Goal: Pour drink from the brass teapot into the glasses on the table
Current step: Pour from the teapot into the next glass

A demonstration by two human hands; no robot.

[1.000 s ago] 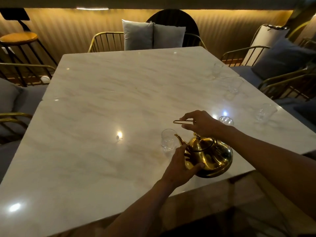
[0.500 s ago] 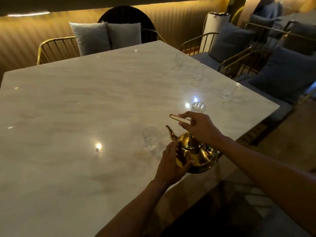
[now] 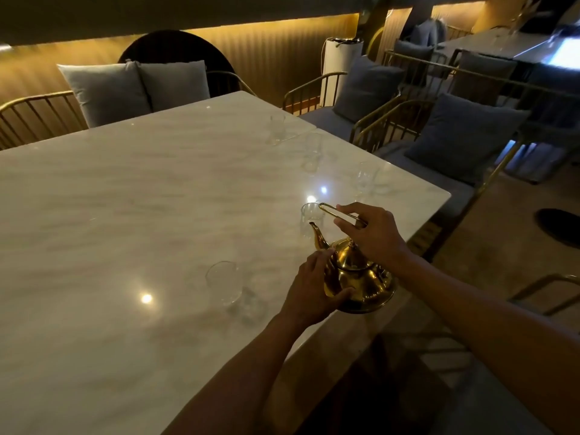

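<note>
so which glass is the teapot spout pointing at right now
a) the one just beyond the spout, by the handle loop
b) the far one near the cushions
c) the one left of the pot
a: the brass teapot aims its spout up at the near glass beyond it, while the left-side glass sits off to the side.

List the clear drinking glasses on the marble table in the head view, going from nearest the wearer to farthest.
Clear glass left of the brass teapot → clear glass just beyond the teapot's spout → clear glass near the table's right edge → faint clear glass farther along → clear glass at the far end.
</note>
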